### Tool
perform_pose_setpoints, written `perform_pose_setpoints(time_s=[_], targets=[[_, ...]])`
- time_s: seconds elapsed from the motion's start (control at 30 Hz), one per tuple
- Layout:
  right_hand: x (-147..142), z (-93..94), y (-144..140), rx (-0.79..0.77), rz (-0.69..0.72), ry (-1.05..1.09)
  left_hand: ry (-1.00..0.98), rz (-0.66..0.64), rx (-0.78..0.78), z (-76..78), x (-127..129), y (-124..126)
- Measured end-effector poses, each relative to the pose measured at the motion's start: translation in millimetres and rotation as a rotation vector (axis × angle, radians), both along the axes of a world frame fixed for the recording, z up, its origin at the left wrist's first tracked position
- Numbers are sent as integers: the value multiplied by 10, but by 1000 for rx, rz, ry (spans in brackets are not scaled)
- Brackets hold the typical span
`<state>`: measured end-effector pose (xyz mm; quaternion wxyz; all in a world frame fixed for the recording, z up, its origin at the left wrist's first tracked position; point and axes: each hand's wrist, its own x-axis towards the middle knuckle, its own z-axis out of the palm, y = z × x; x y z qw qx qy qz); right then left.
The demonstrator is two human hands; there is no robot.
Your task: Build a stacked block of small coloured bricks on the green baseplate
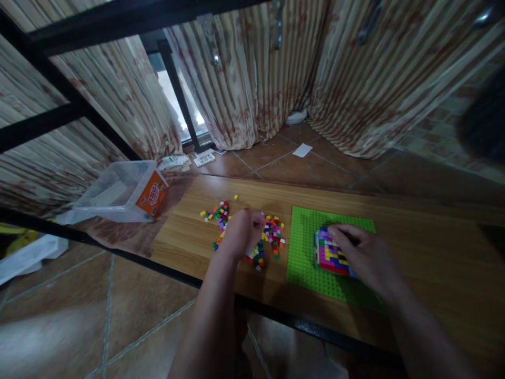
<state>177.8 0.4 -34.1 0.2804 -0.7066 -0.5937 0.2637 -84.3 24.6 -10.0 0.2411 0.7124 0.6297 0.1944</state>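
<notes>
A multicoloured block built of small toy bricks (330, 256) stands on a green studded baseplate (303, 273). My right hand (361, 252) is closed on the block's right side, the thumb lying over its top edge; the other fingers are partly hidden. To the left, my left hand (240, 231) is over a scattered pile of loose toy bricks (273, 231). Its fingers are curled together and slightly blurred. Whatever might be between those fingertips is too small to make out.
The wooden tabletop (185, 226) has a dark front edge. A clear plastic bin (118, 210) with an orange label sits at the left. Striped curtains (244, 79) hang behind, and papers (204, 158) lie on the tiled floor. A dark metal frame (98, 131) crosses the upper left.
</notes>
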Motion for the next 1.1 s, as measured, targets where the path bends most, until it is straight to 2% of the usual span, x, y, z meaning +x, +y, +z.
perform_pose_setpoints(time_s=[0.1,0.2,0.5,0.7,0.97,1.1], targets=[[-7,13,2,7,4,-11,107,75,-98,50,-373,-36],[-11,7,3,17,6,-21,202,124,-162,56,-535,-72],[3,-41,0,61,43,4,314,140,-184,112,-346,-75],[16,-21,-1,47,40,64,337,140,-117,97,-299,-88],[115,-40,46,189,-131,311,383,130,-99,94,-247,-42],[129,-26,56,232,-172,341,318,127,-98,84,-264,-27]])
